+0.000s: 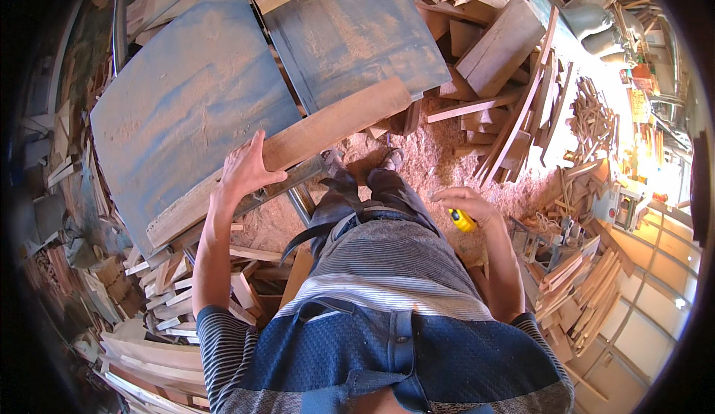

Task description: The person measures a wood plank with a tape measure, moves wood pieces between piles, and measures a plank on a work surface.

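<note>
My left hand (246,169) lies across a long wooden board (341,118), thumb and fingers spread; no closed grip on the board is visible. The board rests along the near edge of a dusty blue metal machine table (195,101), and crosses the slot dividing the two table halves. My right hand (473,206) is off to the right of my legs, away from the board. It holds a yellow tape measure (462,220), partly covered by the fingers and palm.
Thick timber offcuts (503,45) and long strips (528,129) lie piled beyond the table's right side. Sawdust (441,151) covers the floor around my feet. Stacked wood pieces (173,308) stand at my left, and more slats (586,297) at my right.
</note>
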`<state>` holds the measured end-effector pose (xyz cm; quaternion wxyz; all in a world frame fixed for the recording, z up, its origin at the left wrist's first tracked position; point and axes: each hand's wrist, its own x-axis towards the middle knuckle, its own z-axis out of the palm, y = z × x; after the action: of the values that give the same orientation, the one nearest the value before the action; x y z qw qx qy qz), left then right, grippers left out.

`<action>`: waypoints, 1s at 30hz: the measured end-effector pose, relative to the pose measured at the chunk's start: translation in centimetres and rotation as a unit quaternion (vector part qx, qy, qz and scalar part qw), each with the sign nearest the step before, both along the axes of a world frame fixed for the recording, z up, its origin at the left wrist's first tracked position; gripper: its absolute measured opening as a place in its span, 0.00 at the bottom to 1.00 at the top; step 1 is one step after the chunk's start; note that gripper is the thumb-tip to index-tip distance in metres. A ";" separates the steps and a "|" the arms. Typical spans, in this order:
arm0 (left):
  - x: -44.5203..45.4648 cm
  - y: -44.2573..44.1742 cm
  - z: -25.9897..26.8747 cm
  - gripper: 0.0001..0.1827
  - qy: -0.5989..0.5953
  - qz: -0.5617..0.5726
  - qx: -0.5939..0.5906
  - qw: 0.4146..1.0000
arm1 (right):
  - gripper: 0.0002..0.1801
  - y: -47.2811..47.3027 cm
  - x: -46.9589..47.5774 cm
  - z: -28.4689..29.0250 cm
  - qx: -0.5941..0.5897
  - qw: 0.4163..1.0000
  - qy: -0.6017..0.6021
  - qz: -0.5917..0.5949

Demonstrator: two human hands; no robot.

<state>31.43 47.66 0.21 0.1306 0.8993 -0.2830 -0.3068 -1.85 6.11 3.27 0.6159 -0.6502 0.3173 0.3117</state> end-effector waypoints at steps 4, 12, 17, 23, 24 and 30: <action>0.3 -0.5 1.6 0.53 0.050 -0.004 0.050 0.998 | 0.18 1.1 0.3 -1.7 -0.025 0.997 0.006 0.071; -1.6 2.5 1.5 0.44 -0.034 0.016 0.011 0.999 | 0.19 1.2 -4.0 -4.0 -0.045 0.999 0.012 0.013; -2.3 4.4 0.5 0.49 -0.062 0.022 0.018 0.998 | 0.19 1.3 -5.6 -4.7 -0.064 0.997 -0.049 0.016; -4.2 2.0 -0.2 0.54 -0.192 -0.034 -0.029 0.980 | 0.18 2.8 -9.1 -8.7 -0.064 0.990 -0.107 -0.063; -4.3 1.5 -0.6 0.54 -0.211 -0.050 -0.043 0.975 | 0.18 3.1 -9.9 -9.5 -0.046 0.993 -0.063 -0.094; -5.2 -0.8 -1.6 0.51 -0.212 -0.024 -0.047 0.976 | 0.21 4.9 -16.7 -14.5 -0.076 0.963 0.078 -0.246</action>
<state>26.28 46.87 -1.39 0.1023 0.9298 -0.3396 -0.0988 -18.52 11.02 -11.18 0.5960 -0.5703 0.5373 0.1755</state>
